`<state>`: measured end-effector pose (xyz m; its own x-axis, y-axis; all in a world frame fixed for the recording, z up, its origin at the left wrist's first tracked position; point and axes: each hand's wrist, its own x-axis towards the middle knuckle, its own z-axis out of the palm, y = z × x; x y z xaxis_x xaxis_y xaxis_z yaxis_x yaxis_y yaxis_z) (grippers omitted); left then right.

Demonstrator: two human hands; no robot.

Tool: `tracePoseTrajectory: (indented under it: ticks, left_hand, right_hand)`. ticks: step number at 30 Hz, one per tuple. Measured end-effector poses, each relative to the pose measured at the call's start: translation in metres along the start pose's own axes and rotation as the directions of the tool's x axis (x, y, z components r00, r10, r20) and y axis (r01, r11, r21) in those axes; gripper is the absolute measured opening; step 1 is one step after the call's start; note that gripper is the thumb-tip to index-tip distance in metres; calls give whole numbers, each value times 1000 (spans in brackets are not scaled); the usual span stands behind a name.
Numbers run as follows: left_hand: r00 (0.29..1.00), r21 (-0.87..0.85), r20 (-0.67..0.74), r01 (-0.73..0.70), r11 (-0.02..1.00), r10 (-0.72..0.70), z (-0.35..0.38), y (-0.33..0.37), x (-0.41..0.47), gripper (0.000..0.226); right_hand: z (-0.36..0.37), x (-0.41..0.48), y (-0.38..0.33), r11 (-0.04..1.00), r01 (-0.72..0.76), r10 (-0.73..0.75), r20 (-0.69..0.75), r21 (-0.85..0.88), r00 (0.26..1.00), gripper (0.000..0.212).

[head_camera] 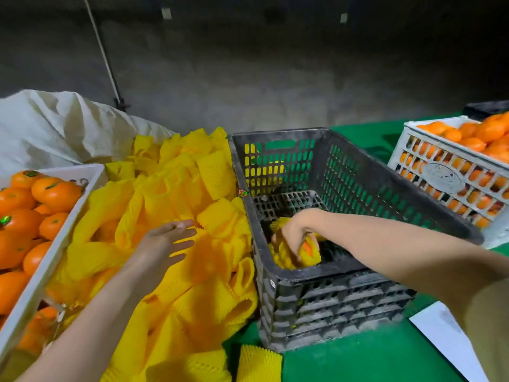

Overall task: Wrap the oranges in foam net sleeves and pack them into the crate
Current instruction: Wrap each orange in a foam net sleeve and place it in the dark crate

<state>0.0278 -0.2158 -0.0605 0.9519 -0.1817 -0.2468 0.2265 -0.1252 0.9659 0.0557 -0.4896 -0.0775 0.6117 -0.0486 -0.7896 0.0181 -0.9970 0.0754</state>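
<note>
A black plastic crate stands in the middle of the green table. My right hand reaches down into its near left corner and grips a wrapped orange in a yellow foam net sleeve, beside other wrapped ones on the crate floor. A big heap of loose yellow foam net sleeves lies left of the crate. My left hand hovers over that heap with fingers stretched out, holding nothing. A white crate of bare oranges sits at the far left.
A second white crate full of oranges stands at the right rear. A white sack bulges behind the sleeves. White paper lies at the table's near right. One sleeve lies in front of the black crate.
</note>
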Motion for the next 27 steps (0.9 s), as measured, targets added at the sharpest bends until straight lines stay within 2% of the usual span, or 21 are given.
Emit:
tracePoseTrajectory:
  ticks: [3, 7, 10, 12, 14, 15, 16, 18, 19, 20, 21, 22, 24, 26, 27]
  left_hand:
    - [1000, 5, -1, 22, 1000, -22, 1, -5, 1, 18]
    - [999, 4, 7, 44, 999, -44, 3, -11, 0, 17]
    - [999, 2, 6, 42, 999, -42, 0, -10, -4, 18]
    - [999, -5, 4, 35, 999, -35, -4, -8, -7, 18]
    - [1000, -17, -5, 28, 999, -28, -11, -6, -12, 18]
    - [1000, -24, -13, 24, 999, -24, -15, -5, -15, 19]
    - [1000, -32, -20, 20, 999, -20, -18, -4, -18, 19]
    - [999, -55, -34, 11, 998, -13, -26, -2, -24, 18]
    - [999, -67, -41, 6, 998, -9, -30, -1, -26, 18]
    - [999, -76, -47, 1, 997, -5, -33, 0, -29, 17]
    - [999, -83, -51, -5, 997, 0, -36, 1, -33, 17]
    - [999, -91, -54, -10, 996, 6, -40, 1, -36, 17]
    - [998, -112, -57, -22, 993, 15, -45, 2, -45, 17]
    - [997, -132, -67, -34, 991, 26, -50, 3, -53, 17]
    - [997, -138, -75, -41, 990, 31, -53, 2, -58, 17]
  right_hand:
    - [13, 7, -2, 997, -52, 54, 48, -49, 997, 66]
    - [9, -11, -5, 1000, 25, -24, 144, -3, 989, 56]
    - [4, -29, -8, 998, 46, -50, 127, 38, 991, 52]
    - [-4, -40, -8, 992, 68, -71, 25, 106, 997, 50]
    - [-17, -55, -8, 975, 154, -112, -242, 161, 964, 38]
    - [-25, -64, -10, 965, 204, -116, -430, 164, 896, 29]
    - [-31, -72, -13, 954, 247, -94, -616, 168, 782, 21]
    - [-40, -86, -25, 914, 357, 6, -884, 195, 468, 12]
    - [-42, -91, -36, 891, 418, 34, -946, 175, 323, 11]
    - [-43, -95, -49, 887, 447, 9, -973, 115, 230, 11]
    - [-43, -97, -63, 893, 449, -73, -977, 25, 199, 13]
    - [-43, -97, -78, 899, 433, -185, -955, -69, 231, 18]
    - [-42, -88, -106, 915, 347, -349, -837, -207, 421, 36]
    - [-41, -76, -123, 927, 185, -366, -674, -327, 642, 64]
    - [-40, -69, -128, 922, 106, -328, -606, -373, 725, 78]
